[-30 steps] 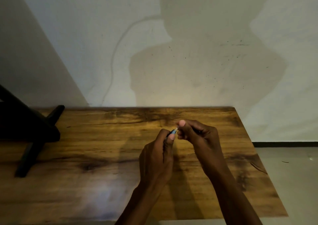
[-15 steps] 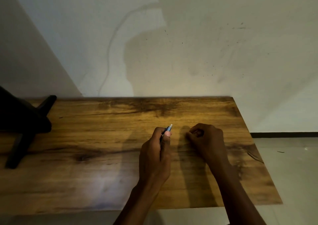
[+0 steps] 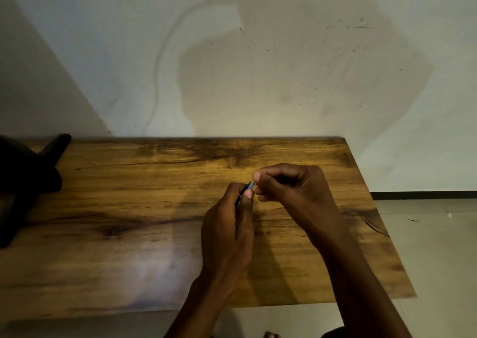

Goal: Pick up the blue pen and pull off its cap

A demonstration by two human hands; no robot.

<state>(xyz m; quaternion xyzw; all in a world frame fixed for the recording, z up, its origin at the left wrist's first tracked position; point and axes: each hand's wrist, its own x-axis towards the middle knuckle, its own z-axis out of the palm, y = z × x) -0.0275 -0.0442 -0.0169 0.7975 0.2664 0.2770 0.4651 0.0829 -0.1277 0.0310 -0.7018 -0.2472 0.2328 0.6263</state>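
Blue pen [image 3: 248, 188] — gripped in the left hand [image 3: 227, 231], fingers curled round its barrel, tip poking up above the wooden table [image 3: 129, 208]. The right hand [image 3: 291, 188] meets it, fingertips [image 3: 256, 176] pinched at the pen's end. A black stand [image 3: 31, 177] sits far left, against the wall [image 3: 258, 66].
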